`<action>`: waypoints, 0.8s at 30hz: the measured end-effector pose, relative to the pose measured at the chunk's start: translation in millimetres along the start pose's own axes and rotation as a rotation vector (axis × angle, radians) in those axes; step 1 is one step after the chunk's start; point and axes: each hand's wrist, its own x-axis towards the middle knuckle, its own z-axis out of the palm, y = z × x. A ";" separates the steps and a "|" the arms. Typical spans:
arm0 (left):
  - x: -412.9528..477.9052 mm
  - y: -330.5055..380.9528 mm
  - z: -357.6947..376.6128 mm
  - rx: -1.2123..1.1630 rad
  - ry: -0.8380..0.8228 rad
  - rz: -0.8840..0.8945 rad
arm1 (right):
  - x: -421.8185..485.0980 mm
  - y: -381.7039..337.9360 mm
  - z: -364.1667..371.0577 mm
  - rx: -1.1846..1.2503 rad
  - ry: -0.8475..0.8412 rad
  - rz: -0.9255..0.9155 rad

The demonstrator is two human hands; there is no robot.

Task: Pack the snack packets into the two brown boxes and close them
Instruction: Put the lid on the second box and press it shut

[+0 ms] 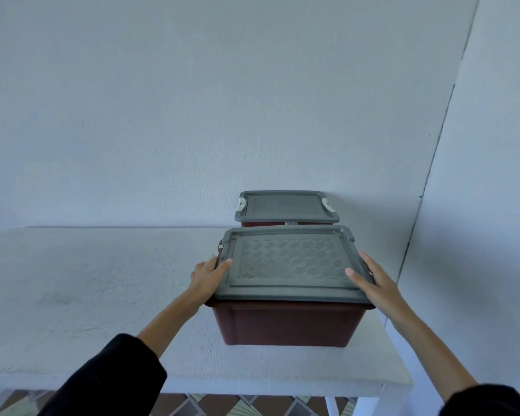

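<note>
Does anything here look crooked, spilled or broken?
Nothing stands out. The near box and far box sit on the table with lids on, nothing spilled. The left hand and right hand hold the near box's sides.

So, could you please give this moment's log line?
left hand grips near box lid | right hand holds it | far box lidded
</note>
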 end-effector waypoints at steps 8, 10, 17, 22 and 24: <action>6.0 -5.8 -6.2 -0.135 -0.025 0.019 | 0.0 -3.2 13.2 -0.189 0.053 -0.110; 3.7 -5.9 -6.8 -0.085 -0.061 0.046 | 2.8 -3.2 15.0 -0.217 0.049 -0.089; 2.9 -1.7 -7.8 0.002 -0.161 0.065 | 5.1 -6.0 11.3 -0.250 0.007 -0.086; -1.9 6.5 -19.0 0.031 -0.299 0.011 | 18.5 -21.2 8.3 -0.217 0.010 -0.043; -3.6 7.8 -22.3 0.067 -0.354 -0.005 | 23.2 -20.1 7.9 -0.299 -0.065 -0.011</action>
